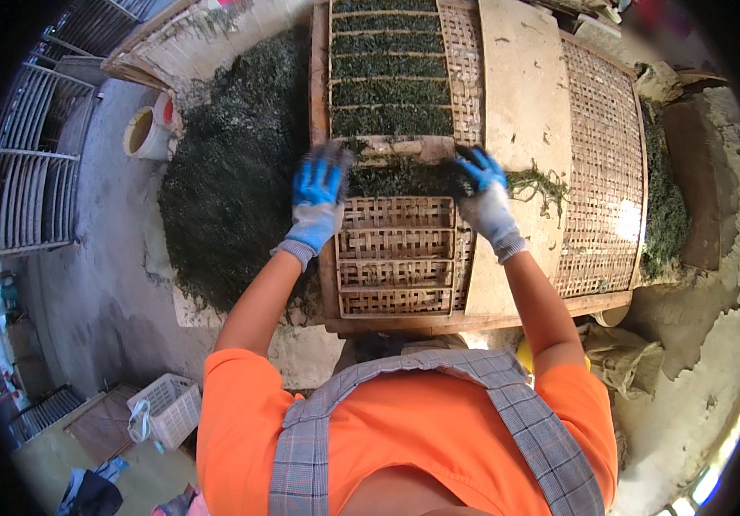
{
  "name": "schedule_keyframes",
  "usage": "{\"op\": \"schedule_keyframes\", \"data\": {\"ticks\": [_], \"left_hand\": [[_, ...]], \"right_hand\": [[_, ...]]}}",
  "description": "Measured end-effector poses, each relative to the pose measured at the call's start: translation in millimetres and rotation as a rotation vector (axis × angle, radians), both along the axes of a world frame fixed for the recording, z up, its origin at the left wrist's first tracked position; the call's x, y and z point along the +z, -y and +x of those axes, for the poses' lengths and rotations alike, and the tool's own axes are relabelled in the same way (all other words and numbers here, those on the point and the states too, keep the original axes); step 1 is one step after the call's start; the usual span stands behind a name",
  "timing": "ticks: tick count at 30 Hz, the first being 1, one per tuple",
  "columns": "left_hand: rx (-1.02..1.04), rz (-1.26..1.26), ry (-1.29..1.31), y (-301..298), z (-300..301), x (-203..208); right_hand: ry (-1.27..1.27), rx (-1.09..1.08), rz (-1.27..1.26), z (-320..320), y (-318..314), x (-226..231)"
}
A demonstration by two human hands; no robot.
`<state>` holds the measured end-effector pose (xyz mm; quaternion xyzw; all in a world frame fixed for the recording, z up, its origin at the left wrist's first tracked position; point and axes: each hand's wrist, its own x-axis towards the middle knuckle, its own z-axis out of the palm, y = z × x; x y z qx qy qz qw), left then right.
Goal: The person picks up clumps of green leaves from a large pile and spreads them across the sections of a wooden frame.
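Observation:
My left hand (318,196), in a blue and white glove, lies at the left side of a slatted wooden frame (396,261), fingers stretched forward and slightly blurred. Opposite it, my gloved right hand (485,194) reaches in from the right with its fingers apart. A pale wooden bar (408,149) lies crosswise between my fingertips; whether I touch it is unclear. Dark green, seaweed-like strands (400,177) lie between the hands, just nearer than the bar. Beyond the bar, several rows (389,91) of the frame are filled with green strands. The nearer rows show woven mat underneath.
A large dark green heap (228,185) lies to the left, with a white bucket (147,136) beside it. Right of the frame are a pale board (520,103) with loose strands and a woven lattice panel (604,172). A white plastic crate (172,413) stands at lower left.

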<state>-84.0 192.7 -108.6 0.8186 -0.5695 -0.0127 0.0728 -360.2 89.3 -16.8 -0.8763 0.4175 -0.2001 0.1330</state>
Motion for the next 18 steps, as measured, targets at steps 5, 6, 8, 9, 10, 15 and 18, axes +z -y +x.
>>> {"op": "schedule_keyframes", "data": {"ticks": [5, 6, 8, 9, 10, 15, 18], "left_hand": [[-0.039, -0.033, -0.060, -19, -57, 50], [-0.196, -0.012, 0.092, -19, -71, 61], [-0.666, 0.064, 0.088, -30, -50, 39], [-0.637, 0.038, 0.112, -32, -43, 44], [-0.548, 0.005, 0.045, -39, -32, 41], [-0.485, -0.080, 0.066, -44, -40, 54], [-0.564, 0.077, 0.059, -42, -51, 54]], "right_hand": [[0.267, -0.216, 0.051, 21, -31, -31], [-0.008, -0.022, -0.060, 32, -39, -33], [-0.241, 0.373, -0.133, 26, -39, -26], [-0.129, 0.251, -0.157, 21, -34, -36], [-0.048, 0.057, -0.105, 21, -35, -22], [0.327, -0.014, -0.002, 62, -32, -6], [0.301, -0.030, -0.074, 118, -19, 20]]}}
